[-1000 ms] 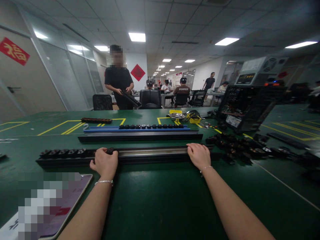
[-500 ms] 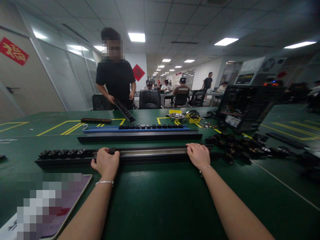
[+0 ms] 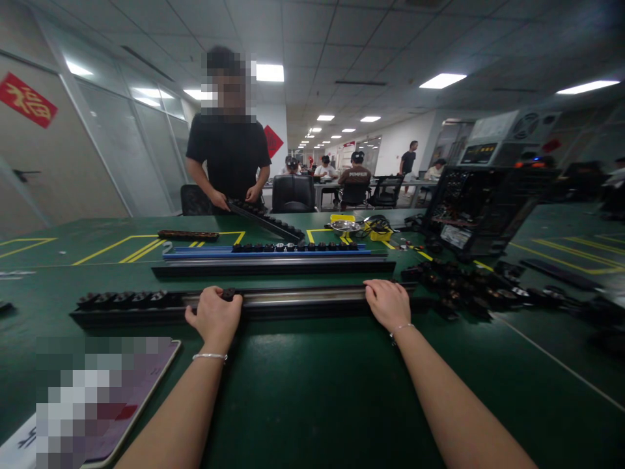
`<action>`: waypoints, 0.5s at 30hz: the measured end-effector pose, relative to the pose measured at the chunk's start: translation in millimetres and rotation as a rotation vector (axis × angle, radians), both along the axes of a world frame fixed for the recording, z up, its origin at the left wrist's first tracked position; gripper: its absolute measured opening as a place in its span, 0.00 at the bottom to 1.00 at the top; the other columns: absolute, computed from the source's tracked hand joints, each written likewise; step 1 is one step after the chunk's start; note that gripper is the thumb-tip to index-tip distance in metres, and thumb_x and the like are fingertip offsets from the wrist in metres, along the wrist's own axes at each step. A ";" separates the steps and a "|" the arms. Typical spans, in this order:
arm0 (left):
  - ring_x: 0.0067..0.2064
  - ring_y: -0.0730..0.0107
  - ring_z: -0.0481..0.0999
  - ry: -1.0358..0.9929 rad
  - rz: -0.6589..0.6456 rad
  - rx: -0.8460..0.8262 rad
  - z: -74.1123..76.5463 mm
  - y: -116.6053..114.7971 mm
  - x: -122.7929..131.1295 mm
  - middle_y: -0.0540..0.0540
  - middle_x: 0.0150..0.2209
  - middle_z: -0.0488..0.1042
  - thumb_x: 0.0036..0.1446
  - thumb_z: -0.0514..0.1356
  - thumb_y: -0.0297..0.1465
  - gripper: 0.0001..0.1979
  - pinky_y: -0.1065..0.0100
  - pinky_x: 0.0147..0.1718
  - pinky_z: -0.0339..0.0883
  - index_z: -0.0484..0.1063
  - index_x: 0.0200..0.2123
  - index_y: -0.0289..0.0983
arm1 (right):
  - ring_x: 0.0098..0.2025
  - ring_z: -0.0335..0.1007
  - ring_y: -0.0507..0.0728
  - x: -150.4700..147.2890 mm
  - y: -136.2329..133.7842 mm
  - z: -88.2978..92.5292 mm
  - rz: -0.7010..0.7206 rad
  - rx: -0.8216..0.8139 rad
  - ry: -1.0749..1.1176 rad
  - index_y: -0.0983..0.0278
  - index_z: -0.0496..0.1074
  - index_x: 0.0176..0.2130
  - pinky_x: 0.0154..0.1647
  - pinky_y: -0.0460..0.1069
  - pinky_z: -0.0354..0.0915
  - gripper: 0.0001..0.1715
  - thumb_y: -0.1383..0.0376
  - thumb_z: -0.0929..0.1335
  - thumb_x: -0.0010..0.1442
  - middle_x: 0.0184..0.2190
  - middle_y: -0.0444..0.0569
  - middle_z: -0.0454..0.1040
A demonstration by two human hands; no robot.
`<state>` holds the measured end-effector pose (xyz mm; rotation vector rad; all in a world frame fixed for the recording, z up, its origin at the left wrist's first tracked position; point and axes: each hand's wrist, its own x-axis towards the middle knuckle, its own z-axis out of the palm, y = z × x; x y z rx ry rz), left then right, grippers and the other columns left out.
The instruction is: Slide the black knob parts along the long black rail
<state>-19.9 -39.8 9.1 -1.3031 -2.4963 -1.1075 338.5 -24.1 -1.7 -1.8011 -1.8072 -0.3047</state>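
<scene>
A long black rail [image 3: 303,311] with a bare metallic channel lies crosswise in front of me. Several small black blocks [image 3: 122,299] with round tops sit in a row in its left end. To the right of that row, my left hand [image 3: 217,319] is closed around another black block [image 3: 228,294] at the channel; its lower part is hidden by my fingers. My right hand [image 3: 389,303] grips the rail near its right end, fingers over the far edge and thumb on the near side.
Behind lie another dark rail [image 3: 273,268] and a blue rail [image 3: 202,253] bearing black blocks. A pile of black parts [image 3: 461,286] is at right, before an open computer case [image 3: 476,208]. A phone [image 3: 141,391] lies near-left. Opposite, a co-worker [image 3: 227,153] holds a black strip [image 3: 268,221].
My left hand has moved slightly right along the rail with the block. My right hand stays put. The co-worker's strip has swung to the right, and the co-worker has shifted a little.
</scene>
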 end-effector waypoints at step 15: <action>0.47 0.56 0.71 0.029 -0.021 -0.015 0.6 -0.6 7.9 0.42 0.42 0.74 0.48 0.55 0.38 0.15 0.51 0.57 0.45 0.64 0.39 0.38 | 0.49 0.66 0.56 0.5 0.2 2.0 -0.004 0.000 -0.031 0.57 0.75 0.41 0.54 0.56 0.51 0.20 0.61 0.57 0.61 0.44 0.45 0.76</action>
